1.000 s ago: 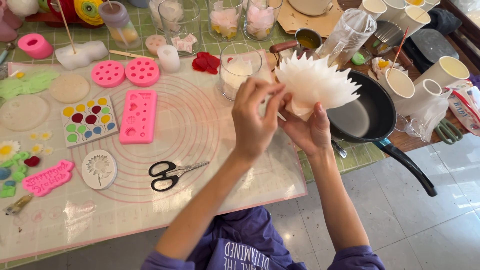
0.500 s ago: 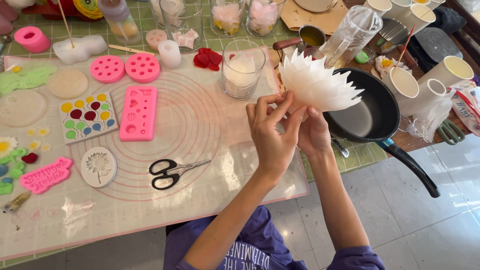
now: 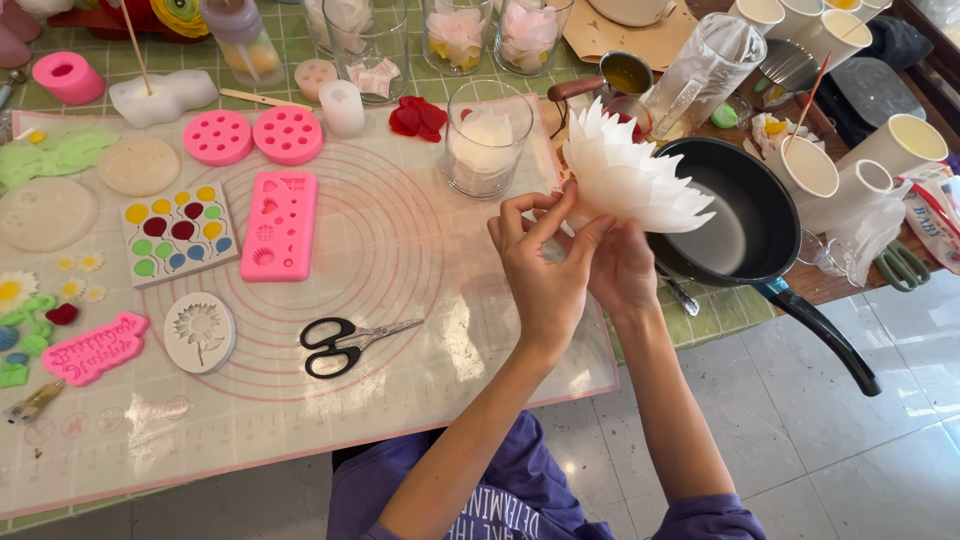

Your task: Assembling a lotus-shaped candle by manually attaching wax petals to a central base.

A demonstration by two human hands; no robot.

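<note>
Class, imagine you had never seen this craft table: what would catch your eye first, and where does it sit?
First, the white layered petal flower, held up by both the left hand and the right hand at the mat's right edge, just in front of the black frying pan. Next, the bright pink moulds on the translucent mat, with black scissors lying nearer the person.

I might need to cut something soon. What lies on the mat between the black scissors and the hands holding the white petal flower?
Nothing: in the head view, the mat is bare between the scissors and the left hand.
</note>
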